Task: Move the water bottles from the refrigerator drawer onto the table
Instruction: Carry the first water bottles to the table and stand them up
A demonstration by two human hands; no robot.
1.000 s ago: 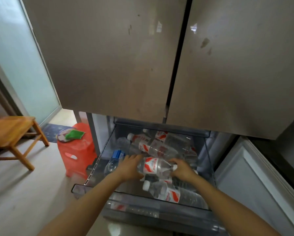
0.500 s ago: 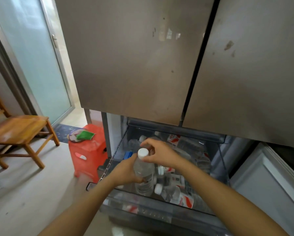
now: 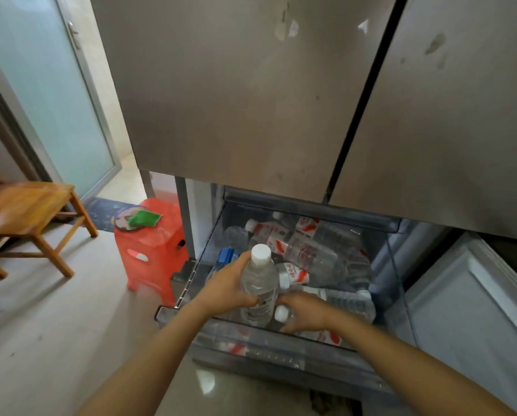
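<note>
Left hand [image 3: 227, 291] is wrapped round an upright bottle [image 3: 258, 277], holding it just above the open fridge drawer [image 3: 281, 351]. Right hand [image 3: 308, 313] is curled round a second bottle [image 3: 280, 313] lying at the front, and the other bottles [image 3: 308, 253] are piled behind.

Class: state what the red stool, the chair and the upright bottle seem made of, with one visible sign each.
Red stool: moulded plastic, probably; glossy, uniform colour. Chair: varnished wood; grain, orange sheen. Upright bottle in the left hand: clear thin plastic, ribbed, opaque white cap.
</note>
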